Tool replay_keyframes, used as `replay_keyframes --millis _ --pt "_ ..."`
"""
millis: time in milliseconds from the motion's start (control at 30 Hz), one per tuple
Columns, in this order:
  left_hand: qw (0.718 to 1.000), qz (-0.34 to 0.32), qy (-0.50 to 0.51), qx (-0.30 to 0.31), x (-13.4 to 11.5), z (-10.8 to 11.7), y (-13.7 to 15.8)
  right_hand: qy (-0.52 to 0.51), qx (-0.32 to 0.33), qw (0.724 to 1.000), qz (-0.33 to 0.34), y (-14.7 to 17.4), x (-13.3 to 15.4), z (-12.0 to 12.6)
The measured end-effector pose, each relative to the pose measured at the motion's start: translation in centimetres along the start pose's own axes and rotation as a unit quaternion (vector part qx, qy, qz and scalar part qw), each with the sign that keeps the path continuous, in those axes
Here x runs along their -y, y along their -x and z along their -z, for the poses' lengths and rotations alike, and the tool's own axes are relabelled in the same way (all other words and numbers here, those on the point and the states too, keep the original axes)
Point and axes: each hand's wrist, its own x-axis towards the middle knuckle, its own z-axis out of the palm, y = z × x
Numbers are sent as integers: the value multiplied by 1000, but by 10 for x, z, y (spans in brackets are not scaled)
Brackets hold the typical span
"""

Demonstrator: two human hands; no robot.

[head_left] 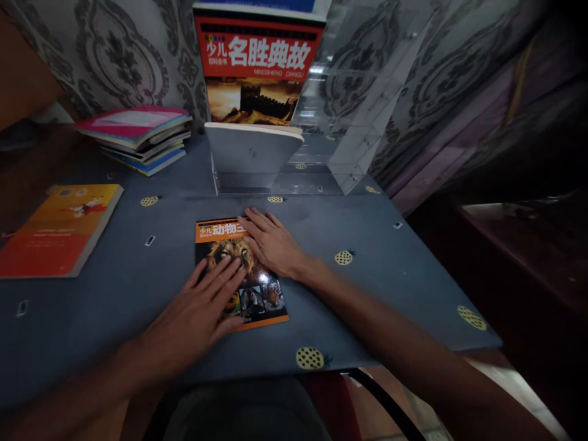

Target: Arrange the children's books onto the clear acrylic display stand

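A book with a lion on its cover [255, 275] lies flat near the front of the table, its orange title band at the far side. My left hand [206, 300] rests on the cover's left and lower part, fingers stretched out and spread. Across the book's upper right lies my right hand [273, 242], also flat with fingers extended, hiding part of the title. Neither hand grips anything. Behind the book stands a clear acrylic rack [349, 174], holding a red-topped book with a Great Wall picture [261, 55].
A pile of books [142, 131] sits at the back left. Nearer on the left lies a thick orange-red book [59, 226]. The table's blue pineapple-print cloth [376, 294] runs to an edge on the right. A patterned curtain [124, 55] hangs behind.
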Motion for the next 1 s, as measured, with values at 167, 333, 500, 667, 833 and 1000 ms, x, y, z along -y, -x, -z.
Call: replay_keyframes --millis 167,333,500,667,833,1000 --pt "993 116 23 -3 62 3 -23 8 2 1000 -4 3 -2 3" --pt "993 106 40 -15 91 5 -35 37 13 999 36 1 29 10" --pt "992 69 95 -45 111 7 -37 10 21 988 154 -5 87 2" --pt "991 61 109 -54 117 6 -37 12 19 985 174 16 111 -7" --pt "990 69 105 -59 112 6 -38 -35 38 975 217 43 113 -6" --pt "988 82 113 -59 113 5 -37 -97 45 980 170 53 95 8"
